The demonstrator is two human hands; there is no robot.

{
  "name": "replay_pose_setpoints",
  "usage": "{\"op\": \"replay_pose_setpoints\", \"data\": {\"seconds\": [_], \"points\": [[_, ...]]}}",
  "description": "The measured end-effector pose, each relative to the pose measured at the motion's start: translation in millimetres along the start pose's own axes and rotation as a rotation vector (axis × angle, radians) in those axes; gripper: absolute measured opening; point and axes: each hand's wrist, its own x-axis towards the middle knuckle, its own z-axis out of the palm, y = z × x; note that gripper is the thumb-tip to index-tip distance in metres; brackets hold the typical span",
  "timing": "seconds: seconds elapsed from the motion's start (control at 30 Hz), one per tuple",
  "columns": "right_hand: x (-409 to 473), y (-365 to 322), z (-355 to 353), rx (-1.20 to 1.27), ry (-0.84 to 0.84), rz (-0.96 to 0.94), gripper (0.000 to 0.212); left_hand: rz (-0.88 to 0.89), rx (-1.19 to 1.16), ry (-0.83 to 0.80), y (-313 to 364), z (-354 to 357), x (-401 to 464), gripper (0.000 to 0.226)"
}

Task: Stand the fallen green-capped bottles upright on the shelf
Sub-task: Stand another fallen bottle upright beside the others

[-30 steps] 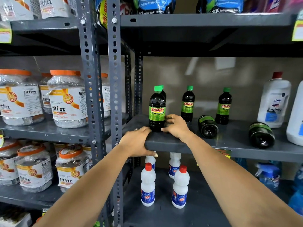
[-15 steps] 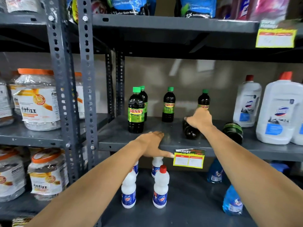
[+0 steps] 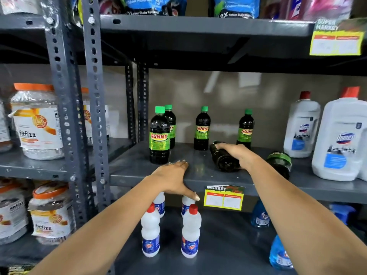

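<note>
Two dark green-capped bottles lie on their sides on the grey shelf, bases toward me. My right hand is wrapped over the left fallen bottle, which rests on the shelf. The second fallen bottle lies untouched just right of my forearm. Several dark bottles stand upright behind: the front-left one with another close behind it, a middle one, and a right one. My left hand rests flat on the shelf's front edge, holding nothing.
Large white jugs stand at the shelf's right end. Small white red-capped bottles and blue bottles sit on the shelf below. Orange-lidded jars fill the left rack behind grey uprights. A yellow price tag hangs from the shelf edge.
My right hand left the front-left upright bottle, moved right and closed over the nearer fallen bottle. The view shifted right. My left hand stayed on the shelf edge.
</note>
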Motion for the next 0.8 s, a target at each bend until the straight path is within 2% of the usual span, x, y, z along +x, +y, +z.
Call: {"op": "replay_pose_setpoints", "data": {"seconds": [0.17,0.3,0.37,0.47,0.63,0.8], "points": [[-5,14,23,0.176,0.147,-0.185,0.082,-0.011,-0.008,0.002,-2,5,3,0.132],[-11,18,29,0.072,0.113,-0.437,0.051,-0.019,-0.009,0.021,-3,6,3,0.131],[-10,20,30,0.037,0.056,-0.501,0.057,-0.021,0.010,0.067,-1,7,0,0.127],[-7,22,32,0.026,0.013,-0.494,0.065,-0.033,0.084,0.196,3,12,-6,0.115],[-3,22,30,0.129,-0.064,-0.462,0.062,-0.069,0.118,0.337,3,25,-10,0.109],[-5,22,33,0.026,0.010,-0.480,0.070,-0.056,0.088,0.383,0,30,-9,0.111]]}}
